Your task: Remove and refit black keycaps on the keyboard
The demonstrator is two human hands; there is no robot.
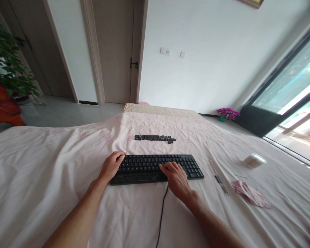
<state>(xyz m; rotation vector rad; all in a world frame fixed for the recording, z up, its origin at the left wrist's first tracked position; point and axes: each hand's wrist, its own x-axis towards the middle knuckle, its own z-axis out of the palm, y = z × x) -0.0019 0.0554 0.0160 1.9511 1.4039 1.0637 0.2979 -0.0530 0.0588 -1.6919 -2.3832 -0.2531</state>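
Nearest, a thin black cable point(161, 210) runs up from 6 o'clock to the long black plastic keyboard point(150, 165), which lies flat on the pale pink flowered sheet point(41, 172) at 12 o'clock. A crumpled pink cloth point(249, 193) lies off at 3 o'clock. The keyboard looks light and stiff, its keys liable to give, so it is best taken by the frame's two short ends. The left hand point(111, 167) sits at the 9 o'clock end, forearm straight, fingers curled over the corner keys; whether they clasp the edge I cannot tell. The right hand point(177, 177) lies palm down, fingers spread on keys right of centre. Beyond — a row of loose black keycaps point(155, 138).
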